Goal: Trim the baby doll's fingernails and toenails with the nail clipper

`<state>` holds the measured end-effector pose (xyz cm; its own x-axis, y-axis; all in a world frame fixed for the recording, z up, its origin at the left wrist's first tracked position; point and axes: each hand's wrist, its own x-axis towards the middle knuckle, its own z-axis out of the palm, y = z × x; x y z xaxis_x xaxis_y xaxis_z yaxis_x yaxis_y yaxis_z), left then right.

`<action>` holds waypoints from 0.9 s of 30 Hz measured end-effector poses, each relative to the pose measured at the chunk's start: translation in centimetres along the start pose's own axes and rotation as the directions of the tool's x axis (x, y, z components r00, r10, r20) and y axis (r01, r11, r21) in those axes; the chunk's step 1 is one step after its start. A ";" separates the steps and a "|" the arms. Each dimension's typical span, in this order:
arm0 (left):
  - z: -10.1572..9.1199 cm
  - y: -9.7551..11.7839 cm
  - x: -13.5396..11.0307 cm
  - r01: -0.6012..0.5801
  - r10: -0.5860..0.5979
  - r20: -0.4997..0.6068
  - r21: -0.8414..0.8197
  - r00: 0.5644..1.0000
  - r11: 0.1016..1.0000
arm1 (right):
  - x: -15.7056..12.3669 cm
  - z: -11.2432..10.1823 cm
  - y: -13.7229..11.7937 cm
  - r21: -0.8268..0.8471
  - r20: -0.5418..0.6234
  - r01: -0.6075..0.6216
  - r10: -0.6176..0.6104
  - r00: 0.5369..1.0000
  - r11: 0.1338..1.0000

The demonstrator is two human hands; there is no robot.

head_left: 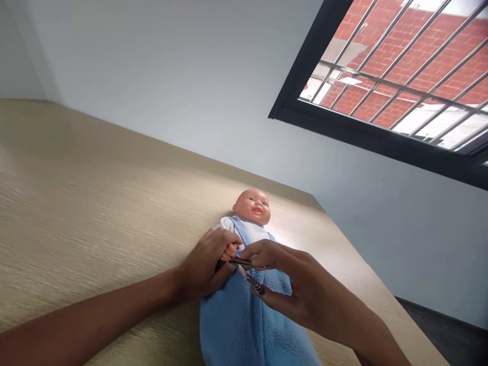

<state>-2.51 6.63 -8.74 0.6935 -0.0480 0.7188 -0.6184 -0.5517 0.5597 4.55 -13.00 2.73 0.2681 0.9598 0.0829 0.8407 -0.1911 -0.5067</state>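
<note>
A baby doll (251,207) lies on its back, dressed in a white top and a blue fleecy garment (240,320). My left hand (208,259) is closed around the doll's small hand (227,252), whose curled fingers show between my thumb and fingers. In my right hand (290,279) is a metal nail clipper (249,274), held between thumb and fingers with its lever swung apart. Its tip is right at the doll's fingers; whether the jaws touch them I cannot tell.
The doll lies on a light wood-grain table (114,203), whose right edge runs down to the lower right. Behind it stands a pale wall (171,76). A dark-framed window (381,133) with metal bars is at upper right, and a dark floor shows at lower right.
</note>
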 end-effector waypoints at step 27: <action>0.0 0.2 0.0 0.035 -0.035 0.012 0.000 0.999 0.999 | 0.1 -0.6 0.1 -0.026 -0.042 0.074 -0.075 0.996 0.997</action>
<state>-2.59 6.56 -8.62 0.7191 -0.0382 0.6939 -0.5937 -0.5528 0.5848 4.98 -13.02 3.21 0.2242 0.9618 0.1570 0.8700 -0.1249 -0.4769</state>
